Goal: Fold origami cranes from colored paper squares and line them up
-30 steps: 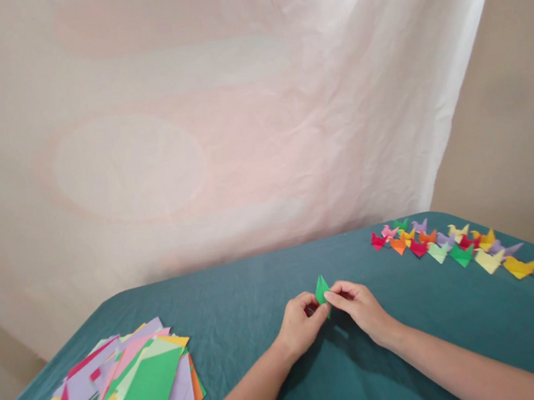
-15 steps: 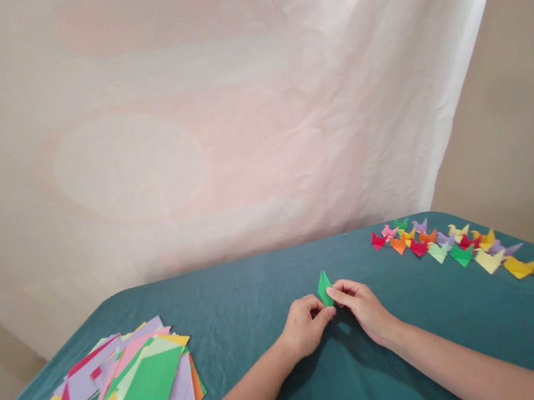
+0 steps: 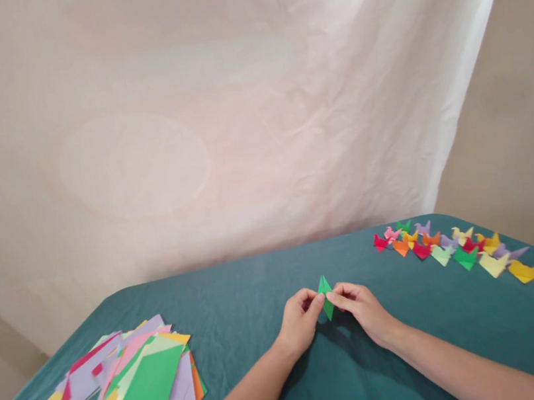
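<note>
My left hand (image 3: 299,323) and right hand (image 3: 365,309) pinch green paper (image 3: 329,308), apparently mid-fold; paper birds (image 3: 466,258) look done, sheets (image 3: 149,379) unfolded.

Fingers (image 3: 315,305) cover both flanks of the green folded paper (image 3: 329,309). The paper pile (image 3: 148,381) near the left edge of the worktop (image 3: 243,310) is cut off below; by the far right corner, paper birds (image 3: 466,258) overlap, their creases too small to tell.
</note>
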`<state>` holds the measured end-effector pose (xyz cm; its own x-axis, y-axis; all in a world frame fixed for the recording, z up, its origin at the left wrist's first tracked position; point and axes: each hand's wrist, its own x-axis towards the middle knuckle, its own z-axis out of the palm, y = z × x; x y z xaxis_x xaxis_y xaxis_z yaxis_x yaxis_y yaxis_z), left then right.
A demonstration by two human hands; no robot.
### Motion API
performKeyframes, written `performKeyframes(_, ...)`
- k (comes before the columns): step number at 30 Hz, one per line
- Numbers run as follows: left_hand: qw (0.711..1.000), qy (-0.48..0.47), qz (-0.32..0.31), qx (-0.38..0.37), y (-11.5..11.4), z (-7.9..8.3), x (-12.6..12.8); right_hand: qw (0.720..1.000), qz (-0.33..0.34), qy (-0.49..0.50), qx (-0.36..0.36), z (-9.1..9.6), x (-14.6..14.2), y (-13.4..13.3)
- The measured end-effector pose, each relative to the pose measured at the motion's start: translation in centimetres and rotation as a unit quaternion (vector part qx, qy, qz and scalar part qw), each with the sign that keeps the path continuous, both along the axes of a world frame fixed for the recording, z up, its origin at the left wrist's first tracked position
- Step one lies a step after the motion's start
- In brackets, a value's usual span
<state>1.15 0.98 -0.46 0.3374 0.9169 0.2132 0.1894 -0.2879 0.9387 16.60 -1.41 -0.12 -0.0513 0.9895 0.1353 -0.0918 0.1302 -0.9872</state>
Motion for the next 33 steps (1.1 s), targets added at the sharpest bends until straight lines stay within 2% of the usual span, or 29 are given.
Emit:
performKeyframes(11, 1.0, 0.022, -0.016, 0.009, 0.19, -0.03, -0.24, 0.999, -0.009, -0.031, 0.007, -0.14, -0.04, 0.17)
performKeyframes(18, 0.996, 0.068, -0.065, 0.008, -0.17, 0.15, -0.15, 0.999, -0.014, -0.03, 0.016, -0.18, -0.1, 0.11)
performKeyframes(29, 0.992, 0.103, -0.067, 0.004, -0.39, 0.56, -0.04, 1.0, 0.007, -0.018, 0.024, 0.14, -0.09, -0.01)
performKeyframes(33, 0.997, 0.064, -0.044, 0.0, -0.5, 0.49, 0.07, 0.999, 0.01, -0.023, 0.042, 0.2, -0.08, -0.06)
